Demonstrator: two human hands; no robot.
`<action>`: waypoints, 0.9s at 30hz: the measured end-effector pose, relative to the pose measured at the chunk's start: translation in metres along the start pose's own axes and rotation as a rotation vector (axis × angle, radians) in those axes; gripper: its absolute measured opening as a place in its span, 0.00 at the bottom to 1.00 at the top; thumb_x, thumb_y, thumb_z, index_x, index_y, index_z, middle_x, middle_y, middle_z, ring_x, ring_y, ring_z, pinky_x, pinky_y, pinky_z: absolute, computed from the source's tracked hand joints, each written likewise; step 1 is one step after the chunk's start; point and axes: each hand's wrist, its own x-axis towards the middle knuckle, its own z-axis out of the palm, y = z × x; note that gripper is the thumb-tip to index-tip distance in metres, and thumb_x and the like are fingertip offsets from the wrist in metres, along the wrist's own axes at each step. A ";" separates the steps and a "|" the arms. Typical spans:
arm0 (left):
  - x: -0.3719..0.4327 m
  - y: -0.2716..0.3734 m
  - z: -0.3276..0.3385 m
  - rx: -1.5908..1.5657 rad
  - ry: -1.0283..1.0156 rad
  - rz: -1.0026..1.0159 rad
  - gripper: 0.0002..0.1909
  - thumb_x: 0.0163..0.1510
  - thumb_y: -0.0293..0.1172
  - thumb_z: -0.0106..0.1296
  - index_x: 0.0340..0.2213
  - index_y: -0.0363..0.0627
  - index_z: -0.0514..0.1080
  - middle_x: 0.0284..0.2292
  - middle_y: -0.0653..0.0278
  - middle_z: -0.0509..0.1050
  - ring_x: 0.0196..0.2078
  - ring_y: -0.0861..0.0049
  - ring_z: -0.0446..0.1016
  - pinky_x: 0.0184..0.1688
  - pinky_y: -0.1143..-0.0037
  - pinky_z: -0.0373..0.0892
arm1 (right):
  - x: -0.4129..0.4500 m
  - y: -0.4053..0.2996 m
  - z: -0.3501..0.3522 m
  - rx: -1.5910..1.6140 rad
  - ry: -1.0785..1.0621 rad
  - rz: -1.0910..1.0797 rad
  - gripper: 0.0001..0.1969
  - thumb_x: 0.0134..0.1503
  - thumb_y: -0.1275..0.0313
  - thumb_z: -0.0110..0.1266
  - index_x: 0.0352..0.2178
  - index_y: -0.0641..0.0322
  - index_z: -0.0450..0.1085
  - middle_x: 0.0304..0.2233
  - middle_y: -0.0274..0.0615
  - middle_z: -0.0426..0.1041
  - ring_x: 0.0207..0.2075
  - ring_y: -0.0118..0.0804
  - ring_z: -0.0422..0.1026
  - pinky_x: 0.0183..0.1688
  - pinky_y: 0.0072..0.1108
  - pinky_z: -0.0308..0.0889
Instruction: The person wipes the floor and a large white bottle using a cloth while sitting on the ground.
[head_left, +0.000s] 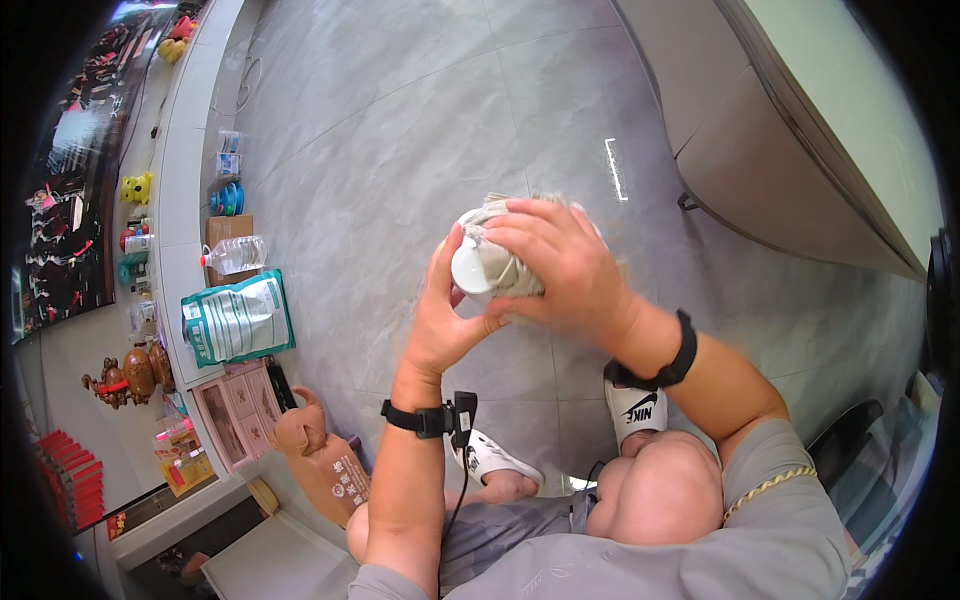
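Note:
A light-coloured bundle of cord or cloth strands (506, 274) is held up over the tiled floor, before my body. A white rounded part (470, 268), possibly a lid or cap, shows at its left side. My left hand (444, 304) grips the white part from the left and below, thumb towards the bundle. My right hand (566, 266) lies over the top and right of the strands with its fingers curled round them. The fingers hide much of the bundle, so its exact kind cannot be told.
At the left, a low white cabinet (184, 172) bears a green and white bag (238, 319), a clear plastic bottle (238, 255) and a cardboard box (229, 225). A brown bag (322, 469) stands near my left leg. A curved grey piece of furniture (757, 165) is at the upper right.

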 end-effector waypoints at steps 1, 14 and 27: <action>-0.003 0.000 0.003 -0.034 0.043 0.016 0.64 0.40 0.32 0.76 0.70 0.47 0.44 0.66 0.57 0.55 0.68 0.66 0.58 0.67 0.64 0.61 | -0.006 -0.005 0.004 0.000 0.005 -0.001 0.32 0.40 0.63 0.74 0.48 0.52 0.71 0.49 0.36 0.76 0.55 0.43 0.72 0.51 0.40 0.67; -0.051 -0.010 0.096 0.113 0.522 -0.124 0.62 0.49 0.31 0.71 0.70 0.39 0.36 0.70 0.52 0.43 0.71 0.61 0.49 0.67 0.63 0.59 | 0.094 0.046 -0.011 0.521 -0.743 -0.174 0.26 0.37 0.63 0.74 0.41 0.54 0.76 0.41 0.41 0.77 0.45 0.49 0.74 0.49 0.34 0.67; 0.021 0.053 0.014 0.589 0.079 0.175 0.55 0.40 0.42 0.75 0.64 0.37 0.56 0.62 0.47 0.62 0.65 0.55 0.62 0.65 0.64 0.61 | -0.084 0.099 0.053 0.493 0.153 0.317 0.28 0.63 0.55 0.52 0.56 0.66 0.67 0.56 0.51 0.71 0.58 0.49 0.68 0.64 0.34 0.58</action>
